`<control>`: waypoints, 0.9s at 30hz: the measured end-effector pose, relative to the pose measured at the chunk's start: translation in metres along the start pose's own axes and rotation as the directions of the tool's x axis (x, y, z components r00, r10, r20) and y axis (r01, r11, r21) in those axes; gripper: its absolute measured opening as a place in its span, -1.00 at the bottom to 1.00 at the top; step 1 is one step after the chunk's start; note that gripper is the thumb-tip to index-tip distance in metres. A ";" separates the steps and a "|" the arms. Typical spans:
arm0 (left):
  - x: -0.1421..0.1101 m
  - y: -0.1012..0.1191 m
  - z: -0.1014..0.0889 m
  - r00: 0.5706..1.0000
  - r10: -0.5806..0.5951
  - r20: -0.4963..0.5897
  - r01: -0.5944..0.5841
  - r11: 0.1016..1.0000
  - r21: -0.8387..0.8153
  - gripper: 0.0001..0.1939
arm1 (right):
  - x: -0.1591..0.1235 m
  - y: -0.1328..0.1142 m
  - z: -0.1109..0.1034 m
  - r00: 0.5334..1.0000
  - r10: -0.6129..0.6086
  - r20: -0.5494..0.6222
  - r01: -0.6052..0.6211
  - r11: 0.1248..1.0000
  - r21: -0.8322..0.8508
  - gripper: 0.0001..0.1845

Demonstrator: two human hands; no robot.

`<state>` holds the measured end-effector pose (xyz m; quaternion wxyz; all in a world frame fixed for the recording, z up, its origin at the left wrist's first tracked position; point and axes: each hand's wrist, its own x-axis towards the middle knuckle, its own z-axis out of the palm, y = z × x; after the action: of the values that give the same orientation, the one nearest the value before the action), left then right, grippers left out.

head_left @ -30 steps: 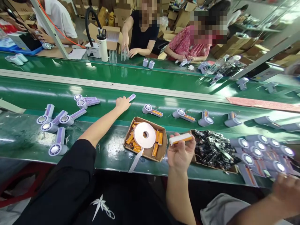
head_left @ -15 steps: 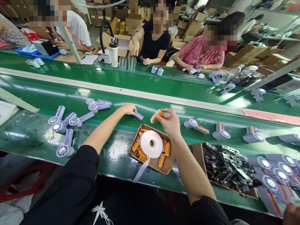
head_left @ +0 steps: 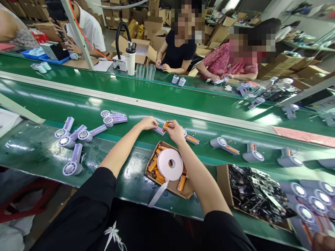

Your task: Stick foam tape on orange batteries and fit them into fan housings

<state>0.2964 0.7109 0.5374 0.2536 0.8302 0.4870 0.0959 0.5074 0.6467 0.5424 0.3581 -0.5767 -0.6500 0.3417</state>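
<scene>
My left hand (head_left: pixel 148 123) is closed around the head end of a lilac handheld fan casing, mostly hidden by the fingers. The casing's open handle (head_left: pixel 159 131) points toward my right hand (head_left: pixel 176 132). Pinched in my right fingers is an orange battery (head_left: pixel 165 126), held at the far end of that handle; whether it sits inside, I cannot tell. Below my hands, a cardboard box (head_left: pixel 188 194) contains several orange batteries (head_left: pixel 181 183) and a white tape roll (head_left: pixel 163 166) with a loose strip hanging over the front.
Several lilac fan casings (head_left: pixel 72 168) lie to the left. To the right, fan casings with orange batteries (head_left: pixel 227 146) sit along the green belt (head_left: pixel 136 101). A box of dark metal parts (head_left: pixel 259 188) stands at right front. Co-workers sit across the line.
My right hand has moved left and brought the battery to the casing's handle. A fan casing with a battery now shows behind my right wrist. The view has shifted slightly.
</scene>
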 end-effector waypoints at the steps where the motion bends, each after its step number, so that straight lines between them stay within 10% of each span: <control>1: 0.000 -0.002 -0.002 1.000 0.001 -0.009 -0.001 1.000 -0.024 -0.85 | 0.000 0.001 0.001 1.000 -0.003 0.008 0.003 1.000 -0.023 -0.58; 27: 0.012 0.032 0.030 0.972 -0.157 -0.177 0.144 0.986 -0.080 -0.76 | 0.005 -0.008 -0.004 0.931 0.086 0.356 0.213 0.663 -0.718 -0.52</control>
<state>0.3392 0.6989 0.5267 0.2421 0.7697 0.5663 0.1684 0.5066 0.6515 0.5520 -0.0226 -0.5760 -0.8064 0.1320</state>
